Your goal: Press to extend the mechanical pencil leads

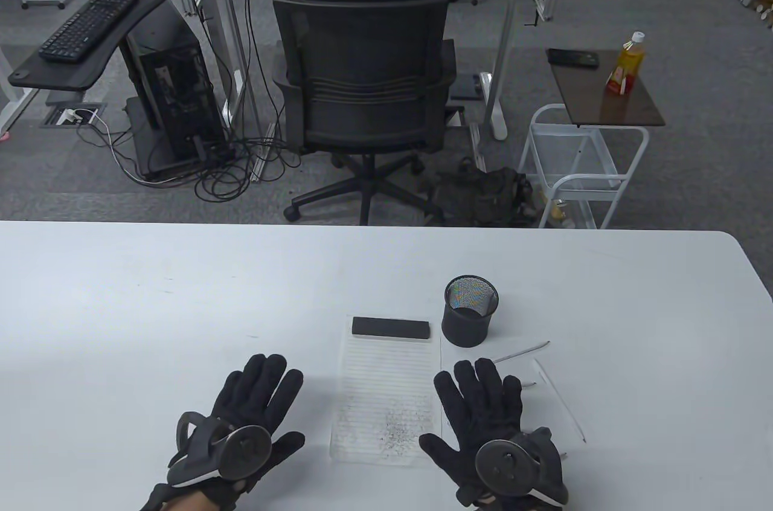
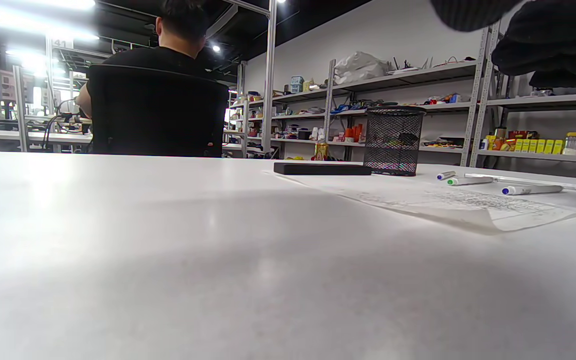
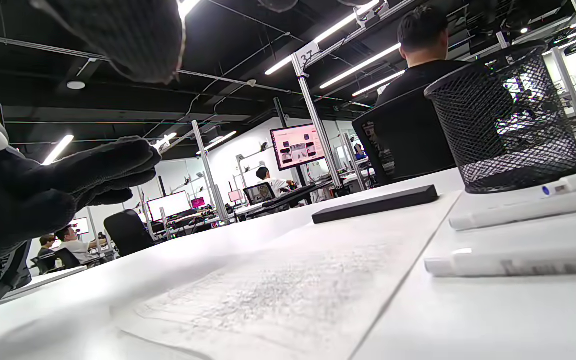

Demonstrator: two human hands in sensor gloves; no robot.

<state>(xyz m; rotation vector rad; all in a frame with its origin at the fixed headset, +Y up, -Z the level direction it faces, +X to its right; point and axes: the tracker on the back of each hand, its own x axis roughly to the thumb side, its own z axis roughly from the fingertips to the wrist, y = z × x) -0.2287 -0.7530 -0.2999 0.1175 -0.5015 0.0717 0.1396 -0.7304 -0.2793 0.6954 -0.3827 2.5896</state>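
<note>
My left hand (image 1: 259, 396) lies flat on the white table (image 1: 151, 305), palm down, fingers spread, holding nothing. My right hand (image 1: 477, 402) lies flat the same way, just right of a lined paper sheet (image 1: 386, 384) with grey lead marks. Several mechanical pencils lie right of it: a grey one (image 1: 522, 351), a white one (image 1: 560, 400), and one partly under my right fingers (image 1: 529, 384). In the left wrist view they lie beyond the paper (image 2: 530, 189). In the right wrist view two white barrels (image 3: 523, 207) lie close by.
A black mesh pen cup (image 1: 470, 310) stands behind the pencils. A flat black bar (image 1: 391, 328) lies on the paper's far end. A person sits in an office chair (image 1: 365, 82) beyond the table's far edge.
</note>
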